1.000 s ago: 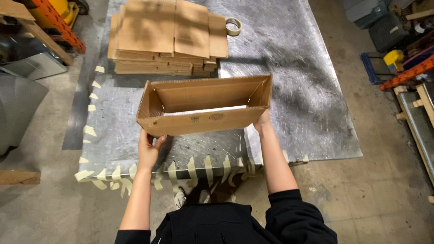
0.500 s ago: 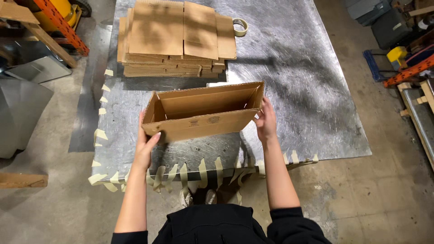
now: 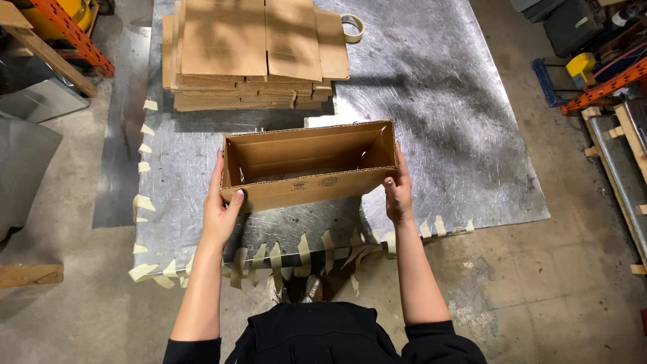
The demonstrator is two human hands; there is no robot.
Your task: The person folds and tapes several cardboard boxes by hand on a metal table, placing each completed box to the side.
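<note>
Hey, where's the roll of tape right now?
In the head view, the roll of tape lies at the far end of the metal table, just right of the stack of flattened cardboard boxes.

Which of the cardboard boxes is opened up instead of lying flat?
The box held between the left hand and right hand; the others lie folded flat in the stack behind it.

Matt corrugated cardboard box (image 3: 306, 185), scuffed shiny sheet-metal table (image 3: 445, 121), papery tape strips (image 3: 300, 253)

Open brown cardboard box (image 3: 306, 165) stands upright on the metal table (image 3: 458, 135).
</note>
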